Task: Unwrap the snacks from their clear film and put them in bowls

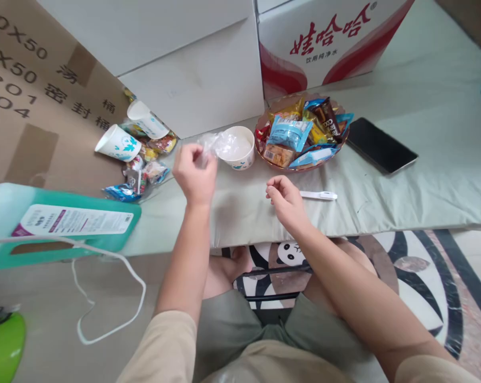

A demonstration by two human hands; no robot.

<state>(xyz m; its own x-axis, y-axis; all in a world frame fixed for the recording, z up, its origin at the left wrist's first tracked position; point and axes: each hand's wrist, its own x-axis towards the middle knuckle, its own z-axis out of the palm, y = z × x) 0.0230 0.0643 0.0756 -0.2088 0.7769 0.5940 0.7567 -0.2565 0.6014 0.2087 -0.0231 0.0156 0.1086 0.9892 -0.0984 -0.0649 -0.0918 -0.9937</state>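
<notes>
My left hand (196, 173) is closed in a pinch on a clear plastic wrapper (213, 142). The crumpled film reaches over the mouth of a white paper cup (242, 159) with blue leaf prints, which stands upright just right of the hand. My right hand (286, 202) hovers at the table's front with its fingers curled; whatever is in them, if anything, is hidden. A slim white tool (319, 195), whose kind I cannot tell, lies beside it, its left end behind the hand. Beyond sits a scalloped bowl (300, 167) heaped with wrapped snacks (290, 133).
Two paper cups (118, 143) lie tilted over packaged snacks (134, 178) at the left. A green liquid jug (132, 218) and a cardboard box (36, 127) stand there too. White boxes (196, 74) line the back. A black phone (381, 146) lies right of the bowl.
</notes>
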